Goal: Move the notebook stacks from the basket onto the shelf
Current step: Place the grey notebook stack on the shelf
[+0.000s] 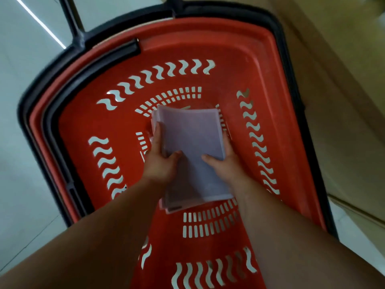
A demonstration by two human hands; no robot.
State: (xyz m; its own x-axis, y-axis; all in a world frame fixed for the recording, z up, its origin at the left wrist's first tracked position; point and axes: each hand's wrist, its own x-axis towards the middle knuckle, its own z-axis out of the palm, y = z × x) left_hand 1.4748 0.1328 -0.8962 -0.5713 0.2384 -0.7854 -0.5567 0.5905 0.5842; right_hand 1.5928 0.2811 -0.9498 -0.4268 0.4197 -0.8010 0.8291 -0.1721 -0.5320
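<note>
Pickup step: left hand (159, 161) and right hand (224, 163) clasp the notebook stack (191, 142) by its sides, thumbs on top, at the red basket's (260, 59) floor; next, lift it clear toward the unseen shelf

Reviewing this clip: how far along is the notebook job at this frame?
Done: nothing can be confirmed; no shelf is in view. In hand: the left hand and right hand grip one notebook stack inside the red basket, which shows no other stack. Left: lifting it out and shelving it.
</note>
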